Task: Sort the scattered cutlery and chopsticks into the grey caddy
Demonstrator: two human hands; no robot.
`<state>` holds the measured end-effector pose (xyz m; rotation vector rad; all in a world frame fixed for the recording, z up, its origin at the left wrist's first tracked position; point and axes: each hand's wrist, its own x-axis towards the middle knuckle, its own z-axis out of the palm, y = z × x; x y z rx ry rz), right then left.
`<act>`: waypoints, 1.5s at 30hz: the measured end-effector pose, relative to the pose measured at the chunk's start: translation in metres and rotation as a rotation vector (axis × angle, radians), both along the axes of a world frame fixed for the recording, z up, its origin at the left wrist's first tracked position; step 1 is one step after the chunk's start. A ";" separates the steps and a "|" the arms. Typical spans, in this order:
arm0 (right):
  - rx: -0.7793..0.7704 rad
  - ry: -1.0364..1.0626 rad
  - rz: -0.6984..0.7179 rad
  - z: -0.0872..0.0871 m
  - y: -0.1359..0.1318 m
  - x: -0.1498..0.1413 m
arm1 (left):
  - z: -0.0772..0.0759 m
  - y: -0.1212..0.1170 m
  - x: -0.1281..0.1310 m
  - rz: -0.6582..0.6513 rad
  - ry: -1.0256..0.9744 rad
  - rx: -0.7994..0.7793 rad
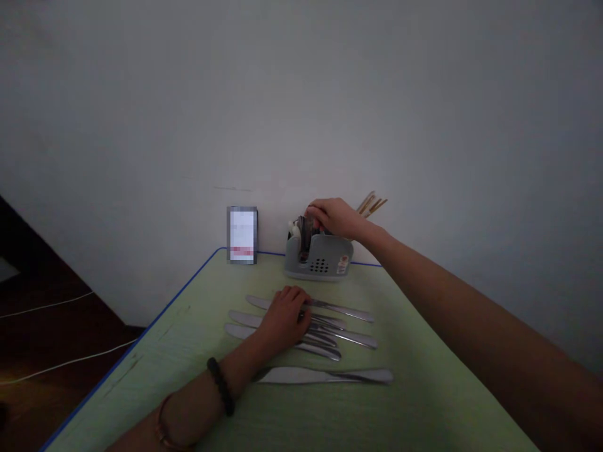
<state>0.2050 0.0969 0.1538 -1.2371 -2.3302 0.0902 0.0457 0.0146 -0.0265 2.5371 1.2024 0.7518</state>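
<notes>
Several silver table knives lie roughly side by side on the pale green table, handles to the right. My left hand [285,317] rests on the middle of the group, its fingers loosely spread over the blades and hiding part of them. Closest to me, a larger table knife [301,375] lies apart from the others. At the back stands a grey cutlery holder [325,257] with dark-handled and white utensils in its left part. My right hand [332,215] reaches over its top with the fingers bent down and closed; what they grip is hidden.
A phone [243,235] with a lit screen leans against the wall left of the holder. Chopsticks [372,204] stick out at the holder's right rear. The table [179,351] has a blue edge and meets the white wall. White cables [70,361] run over the dark floor at left.
</notes>
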 end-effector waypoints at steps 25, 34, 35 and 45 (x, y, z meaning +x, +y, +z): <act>0.063 0.182 -0.255 -0.133 -0.111 0.029 | 0.002 -0.002 0.000 -0.012 0.050 0.033; -0.122 0.053 -0.264 -0.165 -0.125 0.065 | 0.002 -0.003 -0.001 0.015 0.065 0.027; -0.133 0.049 -0.265 -0.164 -0.124 0.064 | 0.001 -0.003 0.000 0.035 0.065 0.022; -0.271 -0.110 -0.298 -0.151 -0.117 0.071 | -0.001 -0.004 -0.002 0.042 0.116 0.074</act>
